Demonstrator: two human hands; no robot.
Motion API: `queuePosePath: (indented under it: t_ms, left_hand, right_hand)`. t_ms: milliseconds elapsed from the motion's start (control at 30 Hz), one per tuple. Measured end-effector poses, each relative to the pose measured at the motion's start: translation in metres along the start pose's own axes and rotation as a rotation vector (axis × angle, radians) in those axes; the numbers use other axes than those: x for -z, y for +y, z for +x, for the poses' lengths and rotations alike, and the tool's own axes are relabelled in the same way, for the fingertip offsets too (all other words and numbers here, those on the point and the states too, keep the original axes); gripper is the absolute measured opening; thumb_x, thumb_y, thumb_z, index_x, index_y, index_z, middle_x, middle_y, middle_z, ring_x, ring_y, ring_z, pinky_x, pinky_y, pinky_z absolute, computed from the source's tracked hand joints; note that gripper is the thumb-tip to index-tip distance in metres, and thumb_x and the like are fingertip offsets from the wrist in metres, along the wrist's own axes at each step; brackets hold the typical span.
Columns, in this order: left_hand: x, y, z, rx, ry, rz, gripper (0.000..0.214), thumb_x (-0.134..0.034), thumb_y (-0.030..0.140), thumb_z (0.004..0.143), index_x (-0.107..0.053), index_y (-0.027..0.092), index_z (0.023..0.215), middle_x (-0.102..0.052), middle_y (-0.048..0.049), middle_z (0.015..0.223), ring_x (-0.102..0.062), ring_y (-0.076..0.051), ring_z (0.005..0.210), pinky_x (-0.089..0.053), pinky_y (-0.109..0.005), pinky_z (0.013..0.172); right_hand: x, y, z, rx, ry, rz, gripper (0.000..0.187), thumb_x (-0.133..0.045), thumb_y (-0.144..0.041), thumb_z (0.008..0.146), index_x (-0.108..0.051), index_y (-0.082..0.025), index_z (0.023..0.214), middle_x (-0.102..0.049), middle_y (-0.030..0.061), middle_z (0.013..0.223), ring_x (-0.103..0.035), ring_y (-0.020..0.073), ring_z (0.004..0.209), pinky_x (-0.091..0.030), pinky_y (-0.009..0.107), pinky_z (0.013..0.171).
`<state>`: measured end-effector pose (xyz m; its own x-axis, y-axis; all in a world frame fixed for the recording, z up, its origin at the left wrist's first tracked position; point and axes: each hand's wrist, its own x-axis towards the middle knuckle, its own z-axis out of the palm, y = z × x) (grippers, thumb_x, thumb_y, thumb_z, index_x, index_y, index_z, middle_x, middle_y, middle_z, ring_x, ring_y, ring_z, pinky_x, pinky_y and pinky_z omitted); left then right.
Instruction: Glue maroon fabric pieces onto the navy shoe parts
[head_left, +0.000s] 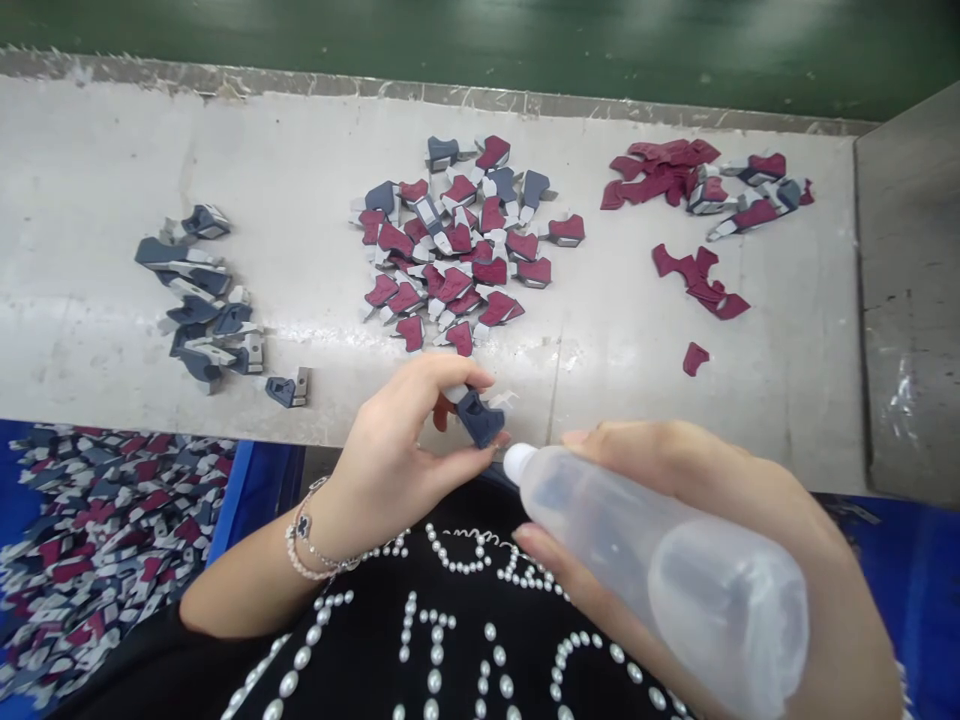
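My left hand (401, 445) pinches a small dark grey plastic part (480, 418) with a light grey end, just past the table's near edge. In my right hand (712, 470) lies a translucent squeeze bottle (600, 510), tilted so its white tip (516, 462) points at the part. A small gap seems to separate tip and part. Beyond my hands is a heap of grey parts (450, 250), many topped with maroon pieces. Loose maroon pieces (664, 165) are piled at the right, with a single maroon piece (696, 358) nearer me.
Several grey parts without maroon (202, 300) lie at the left of the white table (600, 370). Below left, a blue bin (232, 500) holds many mixed parts (112, 540). A metal wall (911, 300) bounds the right side, and a green surface (480, 50) runs along the back.
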<state>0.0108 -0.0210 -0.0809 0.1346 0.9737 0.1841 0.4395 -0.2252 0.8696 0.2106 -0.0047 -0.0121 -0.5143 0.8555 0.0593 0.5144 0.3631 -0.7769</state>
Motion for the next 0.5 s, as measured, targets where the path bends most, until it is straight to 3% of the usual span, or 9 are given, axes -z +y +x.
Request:
queuePosePath:
  t_ms: [167, 367, 500]
  left_hand:
    - [0.0007, 0.0011, 0.0017, 0.040, -0.057, -0.095, 0.040, -0.078, 0.013, 0.079, -0.058, 0.021, 0.112, -0.064, -0.0029, 0.105, -0.060, -0.012, 0.082, -0.055, -0.023, 0.068]
    - [0.0032, 0.0017, 0.0024, 0.091, -0.052, -0.169, 0.039, -0.079, 0.014, 0.079, -0.058, 0.022, 0.111, -0.064, -0.0028, 0.104, -0.062, -0.015, 0.092, -0.055, -0.025, 0.072]
    - [0.0035, 0.0020, 0.0019, 0.098, -0.028, -0.179, 0.041, -0.082, 0.015, 0.076, -0.059, 0.022, 0.110, -0.064, -0.0028, 0.104, -0.063, -0.015, 0.090, -0.056, -0.025, 0.071]
  right_hand:
    - [0.0063, 0.0016, 0.0021, -0.017, 0.053, 0.028, 0.025, -0.076, -0.024, 0.086, -0.052, -0.027, 0.091, -0.064, -0.0068, 0.077, -0.064, 0.0112, 0.061, -0.056, 0.020, 0.056]
    - [0.0069, -0.0008, 0.0006, 0.020, 0.151, -0.034, 0.022, -0.074, -0.032, 0.089, -0.053, -0.025, 0.093, -0.064, -0.0059, 0.076, -0.064, 0.0106, 0.057, -0.056, 0.019, 0.052]
    - [0.0050, 0.0014, -0.0030, -0.016, 0.081, -0.031, 0.024, -0.073, -0.034, 0.088, -0.051, -0.028, 0.093, -0.063, -0.0057, 0.074, -0.064, 0.0133, 0.056, -0.054, 0.024, 0.050]
